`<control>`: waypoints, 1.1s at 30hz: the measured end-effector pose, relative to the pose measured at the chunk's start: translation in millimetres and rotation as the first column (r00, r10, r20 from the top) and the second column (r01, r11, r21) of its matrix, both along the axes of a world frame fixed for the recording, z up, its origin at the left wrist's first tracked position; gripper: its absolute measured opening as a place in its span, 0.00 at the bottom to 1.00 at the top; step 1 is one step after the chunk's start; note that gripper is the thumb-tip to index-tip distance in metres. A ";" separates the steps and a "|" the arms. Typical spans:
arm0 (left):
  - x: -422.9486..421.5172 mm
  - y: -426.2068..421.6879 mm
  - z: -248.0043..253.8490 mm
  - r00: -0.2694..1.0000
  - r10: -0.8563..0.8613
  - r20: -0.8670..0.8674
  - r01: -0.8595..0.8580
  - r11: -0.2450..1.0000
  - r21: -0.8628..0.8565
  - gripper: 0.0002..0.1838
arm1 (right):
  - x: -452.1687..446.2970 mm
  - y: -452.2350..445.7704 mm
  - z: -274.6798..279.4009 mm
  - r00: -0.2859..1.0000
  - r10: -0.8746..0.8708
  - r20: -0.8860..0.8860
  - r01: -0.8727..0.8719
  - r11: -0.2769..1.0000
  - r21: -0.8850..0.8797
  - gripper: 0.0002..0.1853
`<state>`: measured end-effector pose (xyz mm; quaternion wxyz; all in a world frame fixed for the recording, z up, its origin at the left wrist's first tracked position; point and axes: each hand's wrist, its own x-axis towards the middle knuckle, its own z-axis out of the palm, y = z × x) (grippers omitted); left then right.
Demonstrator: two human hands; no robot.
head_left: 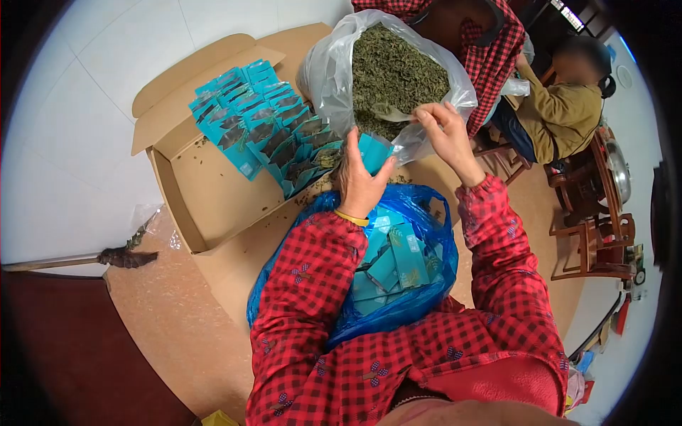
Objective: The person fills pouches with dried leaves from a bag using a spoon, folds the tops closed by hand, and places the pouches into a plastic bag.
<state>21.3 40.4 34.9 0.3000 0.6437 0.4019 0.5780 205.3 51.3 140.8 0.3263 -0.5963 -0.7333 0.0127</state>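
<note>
My left hand (359, 186) is closed around a small teal packet (374, 151), its mouth near the edge of the clear plastic bag (332, 82). Between the fingertips of my right hand (449, 135) is the handle of a pale, see-through spoon (392, 113). Its bowl lies over the dried green leaves (401, 67) that fill the clear bag. Rows of open teal packets (249, 131), dark inside, stand in a cardboard box (170, 202) to the left. Below my hands, a blue plastic bag (447, 277) holds several flat teal packets (406, 259).
Another person's checked sleeve (490, 60) is close behind the leaf bag. A second person in an olive jacket (561, 117) sits farther right, near wooden chairs (593, 248). Leaf crumbs lie in the box. A broom-like tool (128, 257) lies at left.
</note>
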 end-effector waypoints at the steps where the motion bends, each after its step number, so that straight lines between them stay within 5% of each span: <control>1: 0.3 0.1 -0.6 1.000 0.004 -0.001 -0.004 1.000 -0.002 0.46 | -1.7 -8.3 5.3 0.999 0.028 -0.017 -0.028 1.000 -0.012 0.10; 5: -0.4 -0.5 0.1 1.000 0.000 0.000 0.000 1.000 -0.003 0.47 | -9.2 -35.4 21.6 0.992 0.105 -0.075 -0.108 0.993 -0.042 0.09; 8: 0.1 -0.8 1.6 1.000 -0.004 -0.009 0.004 1.000 -0.004 0.47 | -16.8 -46.2 30.3 0.943 0.102 0.316 -0.126 0.990 0.057 0.06; 9: 0.1 -0.9 1.9 1.000 -0.005 -0.022 0.005 1.000 -0.006 0.47 | -21.6 -48.9 32.8 0.943 0.102 0.317 -0.126 0.990 0.057 0.06; 12: -0.6 -1.1 1.9 0.999 -0.007 -0.038 0.007 1.000 -0.004 0.47 | -37.9 -53.4 37.7 0.773 0.233 0.590 -0.367 0.923 0.115 0.06; 17: -1.4 -1.7 3.9 0.999 -0.011 -0.031 0.011 1.000 -0.007 0.47 | -30.2 -46.4 42.8 0.822 0.188 0.538 -0.307 0.942 0.139 0.06; 21: -0.7 -1.2 2.6 1.000 -0.013 -0.022 0.013 1.000 0.011 0.46 | -6.1 -21.8 28.2 0.951 0.077 0.299 -0.102 0.992 0.070 0.06; 25: -1.4 -0.8 4.0 0.999 -0.020 -0.030 0.021 1.000 0.006 0.46 | 4.4 14.1 -0.1 0.993 0.067 0.101 -0.038 0.964 -0.264 0.10; 33: -2.8 -1.6 5.3 0.998 -0.027 -0.054 0.026 1.000 -0.009 0.45 | -3.0 69.2 -30.8 0.938 -0.189 0.291 0.151 0.978 0.146 0.13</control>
